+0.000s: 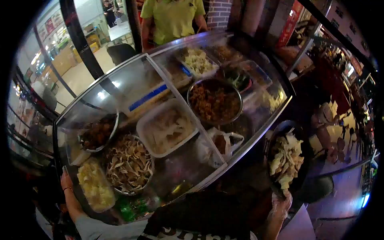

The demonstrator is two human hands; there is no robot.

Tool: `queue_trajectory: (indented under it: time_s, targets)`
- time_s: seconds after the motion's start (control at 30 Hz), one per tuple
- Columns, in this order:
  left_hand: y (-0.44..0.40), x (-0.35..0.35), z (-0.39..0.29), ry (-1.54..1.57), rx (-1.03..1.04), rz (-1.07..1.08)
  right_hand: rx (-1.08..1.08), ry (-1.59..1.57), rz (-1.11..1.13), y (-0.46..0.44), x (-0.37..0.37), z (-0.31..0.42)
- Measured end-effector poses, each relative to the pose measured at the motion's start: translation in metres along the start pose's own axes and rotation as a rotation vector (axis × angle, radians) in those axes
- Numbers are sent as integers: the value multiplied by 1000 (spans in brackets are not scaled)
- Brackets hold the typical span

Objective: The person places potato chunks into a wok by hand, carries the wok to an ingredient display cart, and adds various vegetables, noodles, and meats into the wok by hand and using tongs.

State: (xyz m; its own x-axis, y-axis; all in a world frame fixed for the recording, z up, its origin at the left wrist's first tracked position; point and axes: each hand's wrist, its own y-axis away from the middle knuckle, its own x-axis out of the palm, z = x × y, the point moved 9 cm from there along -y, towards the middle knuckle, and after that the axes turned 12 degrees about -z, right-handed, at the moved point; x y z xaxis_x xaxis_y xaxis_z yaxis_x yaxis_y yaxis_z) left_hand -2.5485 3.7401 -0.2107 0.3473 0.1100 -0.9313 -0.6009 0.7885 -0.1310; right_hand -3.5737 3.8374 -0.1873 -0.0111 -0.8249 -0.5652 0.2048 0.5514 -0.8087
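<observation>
On the right, my right hand (282, 203) is closed on the near rim of a dark shallow bowl (269, 170). Pale sliced food (287, 159) fills the bowl, tilted toward me. At the far left, my left hand (65, 180) is closed around the corner edge of the glass-topped display case (56, 138); its fingertips are small and dim. Close to that hand lies a clear tray of yellow chunks (95, 185). Beside the tray sits a round metal bowl of shredded mushrooms (130, 164).
Inside the case stand a white tub (167, 127), a metal bowl of reddish-brown food (215, 101), a tray of pale pieces (199, 62) and a plastic bag (226, 141). A person in a yellow-green shirt (173, 20) stands across the case. A dark round object (319, 190) is beside my right hand.
</observation>
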Motion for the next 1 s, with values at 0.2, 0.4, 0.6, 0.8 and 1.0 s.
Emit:
queue_trajectory:
  time_s: [0.2, 0.4, 0.6, 0.8, 1.0]
  targets:
    - [-34, 27, 2, 115, 9, -100, 1482, -1175, -72, 45, 42, -58]
    - [-87, -2, -119, -155, 265, -183, 1486, -1173, -111, 38, 39, -56]
    - [40, -155, -410, 1330, 682, 152, 1556, -1238, -70, 61, 62, -96]
    - [135, -295, -560, 1369, 820, 321, 270, -34, 38, 13, 52, -103]
    - [24, -472, -611, 1929, 800, -181, 446, -213, 105, 17, 74, -213]
